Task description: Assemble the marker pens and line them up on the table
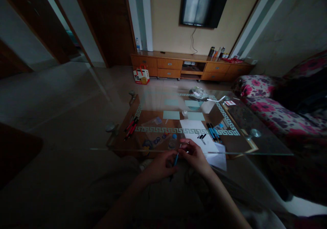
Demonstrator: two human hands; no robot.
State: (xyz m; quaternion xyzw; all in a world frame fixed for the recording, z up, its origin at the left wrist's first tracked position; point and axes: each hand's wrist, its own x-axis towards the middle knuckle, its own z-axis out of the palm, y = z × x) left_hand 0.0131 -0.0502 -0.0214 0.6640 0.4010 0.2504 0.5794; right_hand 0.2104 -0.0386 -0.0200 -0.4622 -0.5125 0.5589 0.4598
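Just over the near edge of the glass table, my left hand (160, 166) is closed around a blue pen (176, 159) held at a slant. Fingers of my right hand (193, 154) pinch the pen's thin, pale upper end; exactly what they grip there is partly hidden. Beyond the right hand lies a white sheet of paper (190, 126) with several small black pieces (202, 136), perhaps pen caps, on it. Several blue-and-black pens (214, 132) lie at the paper's right side. A group of red-and-black pens (131, 128) rests at the table's left.
The glass tabletop (158, 101) carries a small bottle with a blue cap (173, 141), a crumpled clear plastic bag (198, 93) and a red-and-white card (230, 103). A flowered sofa (265, 108) stands on the right. Behind are a red-and-white bag (141, 76) and a wooden TV cabinet (170, 64).
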